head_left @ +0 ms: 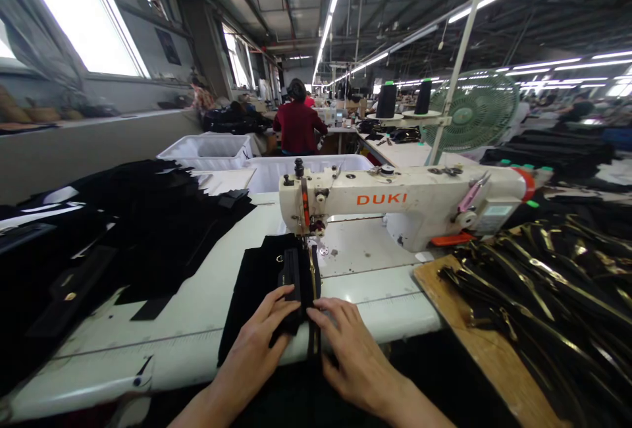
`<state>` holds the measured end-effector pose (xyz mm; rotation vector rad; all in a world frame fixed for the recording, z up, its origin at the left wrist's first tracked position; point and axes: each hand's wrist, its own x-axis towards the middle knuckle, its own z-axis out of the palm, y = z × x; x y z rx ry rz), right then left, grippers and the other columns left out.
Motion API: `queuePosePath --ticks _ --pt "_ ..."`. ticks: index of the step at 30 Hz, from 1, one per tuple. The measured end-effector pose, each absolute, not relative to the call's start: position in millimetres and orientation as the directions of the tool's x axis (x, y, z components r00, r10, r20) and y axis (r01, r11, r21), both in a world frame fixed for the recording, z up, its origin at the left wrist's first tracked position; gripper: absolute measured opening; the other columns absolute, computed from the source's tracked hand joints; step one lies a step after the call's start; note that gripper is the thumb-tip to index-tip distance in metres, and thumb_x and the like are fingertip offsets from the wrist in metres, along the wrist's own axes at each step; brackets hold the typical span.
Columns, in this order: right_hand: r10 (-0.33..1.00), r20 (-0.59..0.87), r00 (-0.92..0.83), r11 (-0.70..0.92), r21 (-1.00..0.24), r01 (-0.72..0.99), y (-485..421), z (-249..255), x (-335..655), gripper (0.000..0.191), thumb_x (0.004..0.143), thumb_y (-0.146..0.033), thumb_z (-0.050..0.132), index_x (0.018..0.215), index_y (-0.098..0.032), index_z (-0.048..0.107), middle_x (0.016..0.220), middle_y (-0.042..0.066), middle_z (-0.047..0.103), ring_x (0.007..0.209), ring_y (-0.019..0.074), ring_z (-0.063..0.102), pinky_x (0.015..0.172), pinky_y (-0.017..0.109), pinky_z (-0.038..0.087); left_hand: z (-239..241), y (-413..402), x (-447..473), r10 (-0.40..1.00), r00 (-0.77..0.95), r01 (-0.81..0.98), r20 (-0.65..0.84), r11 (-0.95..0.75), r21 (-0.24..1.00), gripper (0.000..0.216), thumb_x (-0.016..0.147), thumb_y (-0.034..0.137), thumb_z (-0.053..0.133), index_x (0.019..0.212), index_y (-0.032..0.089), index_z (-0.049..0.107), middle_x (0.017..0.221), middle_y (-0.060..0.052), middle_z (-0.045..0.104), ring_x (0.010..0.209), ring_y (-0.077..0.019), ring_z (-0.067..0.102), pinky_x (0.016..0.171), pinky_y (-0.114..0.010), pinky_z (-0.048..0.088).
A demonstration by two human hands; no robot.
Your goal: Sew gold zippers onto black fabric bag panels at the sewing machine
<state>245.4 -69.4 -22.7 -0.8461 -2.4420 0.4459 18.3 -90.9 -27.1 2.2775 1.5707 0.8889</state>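
Observation:
A black fabric piece (247, 296) lies under the needle area of a white sewing machine (345, 192). On it are a dark strap-like strip (292, 270) and, along its right edge, a zipper (313, 270) with gold teeth. My left hand (259, 342) rests on the fabric, fingers stretched out and their tips on the strip's near end. To its right, my right hand (353, 349) has its fingers apart, with the tips touching the zipper's edge. The zipper tape runs between both hands and hangs over the table's front edge. The exact needle contact is too small to see.
Dark fabric pieces (162, 230) are heaped on the left of the table. Many gold-toothed zippers (543, 283) lie on a wooden board (474, 349) at right. Behind the machine stand white bins (207, 146), a green fan (469, 112) and a seated person (299, 122).

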Motion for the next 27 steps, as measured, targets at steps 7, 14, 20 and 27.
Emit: queuePosePath --ticks 7,14,20,27 --pt "0.583 0.473 -0.661 0.811 -0.282 0.513 -73.9 -45.2 232.1 0.062 0.082 -0.009 0.065 0.139 -0.016 0.041 0.13 0.012 0.053 0.119 0.028 0.047 0.105 0.046 0.041 -13.2 -102.5 13.1 0.819 0.199 0.781 0.539 -0.465 0.418 0.02 0.096 0.024 0.05 0.11 0.023 0.064 0.115 -0.006 0.065 0.108 -0.0202 0.062 0.098 -0.035 0.051" --pt "0.496 0.55 -0.672 0.859 -0.198 0.472 -65.7 -42.6 229.1 0.031 0.091 -0.009 0.048 0.121 -0.015 0.055 0.12 0.011 0.061 0.117 0.0259 0.05 0.106 0.049 0.039 -10.6 -100.7 12.2 0.905 0.277 0.781 0.323 -0.408 0.473 0.016 0.099 0.023 0.042 0.106 0.023 0.057 0.12 -0.006 0.06 0.114 -0.0192 0.057 0.101 -0.036 0.047" --pt "0.409 0.531 -0.742 0.911 -0.191 0.365 -55.5 -34.6 252.6 0.024 0.095 -0.01 0.04 0.111 -0.013 0.057 0.12 0.013 0.062 0.117 0.0232 0.052 0.104 0.044 0.044 -14.3 -103.6 12.8 0.926 0.299 0.77 0.229 -0.376 0.515 0.019 0.094 0.014 0.045 0.109 0.022 0.053 0.125 -0.007 0.057 0.118 -0.02 0.053 0.104 -0.037 0.045" --pt "0.372 0.585 -0.721 0.924 -0.162 0.345 -66.1 -38.5 243.7 0.021 0.098 -0.008 0.04 0.096 -0.014 0.06 0.107 0.008 0.066 0.106 0.0188 0.057 0.105 0.038 0.043 -29.3 -102.5 17.8 0.859 0.411 0.812 0.305 -0.497 0.305 0.067 0.082 -0.003 0.04 0.143 0.023 0.039 0.141 -0.005 0.048 0.126 -0.0233 0.042 0.107 -0.044 0.041"
